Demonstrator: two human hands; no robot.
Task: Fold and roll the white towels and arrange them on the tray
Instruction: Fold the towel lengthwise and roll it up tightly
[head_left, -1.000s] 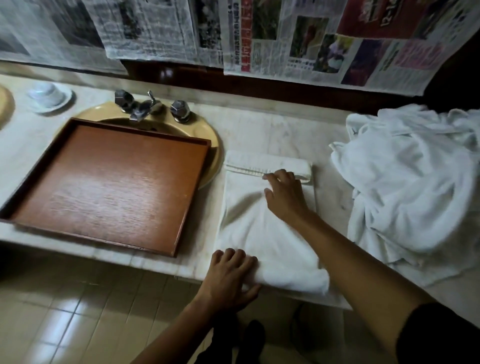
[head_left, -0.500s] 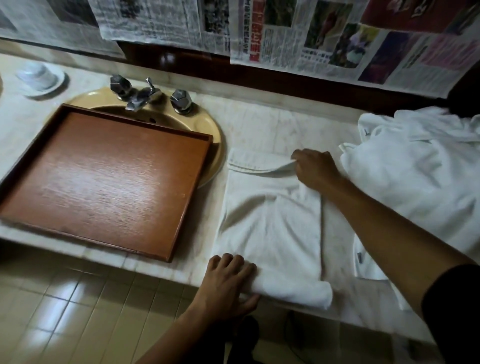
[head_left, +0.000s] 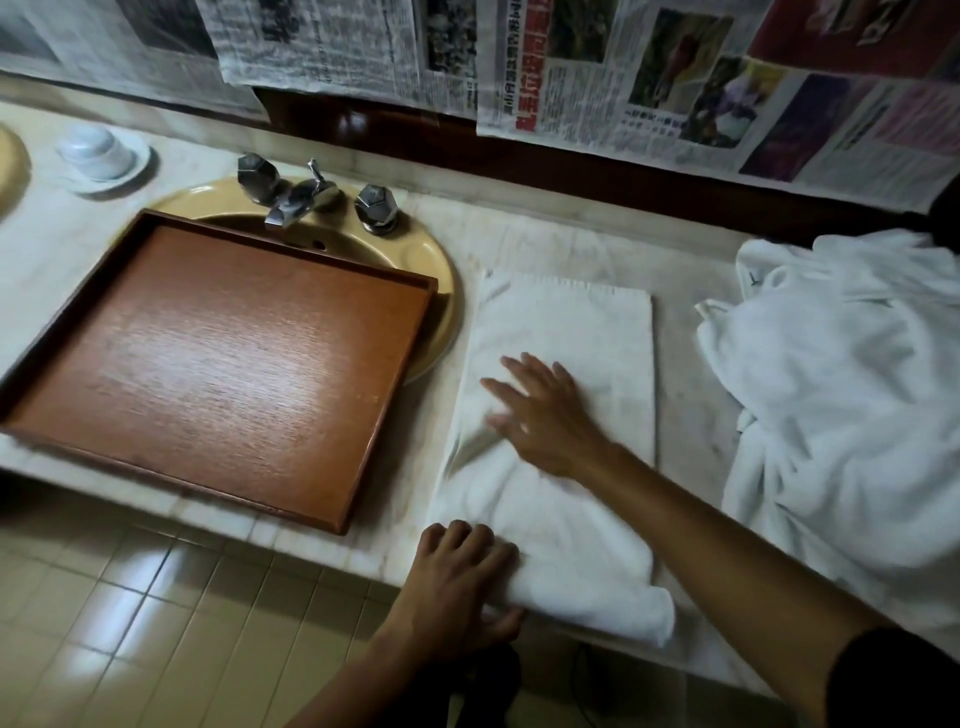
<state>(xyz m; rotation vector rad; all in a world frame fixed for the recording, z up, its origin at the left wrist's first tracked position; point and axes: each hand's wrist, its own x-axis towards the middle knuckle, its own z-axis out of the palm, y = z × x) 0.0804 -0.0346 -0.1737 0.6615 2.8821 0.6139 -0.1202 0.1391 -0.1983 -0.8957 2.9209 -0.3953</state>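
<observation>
Right hand (head_left: 545, 415) laid flat, fingers spread, on middle of folded white towel (head_left: 571, 322). Left hand (head_left: 457, 577) curled round towel's near left corner, at front edge of marble counter (head_left: 680, 364). Wooden tray (head_left: 208, 364) set just left of towel, over yellow sink (head_left: 439, 296). Heaped white towels (head_left: 841, 389) just right. Newspaper (head_left: 597, 67) hung on wall behind.

Tray (head_left: 218, 364) on sink (head_left: 441, 291) at left, folded towel (head_left: 571, 332) just right, towel heap (head_left: 841, 389) far right

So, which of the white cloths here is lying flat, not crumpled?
The towel right of the tray, under the left hand and right hand, lies spread flat; the white pile further right is crumpled.
</observation>
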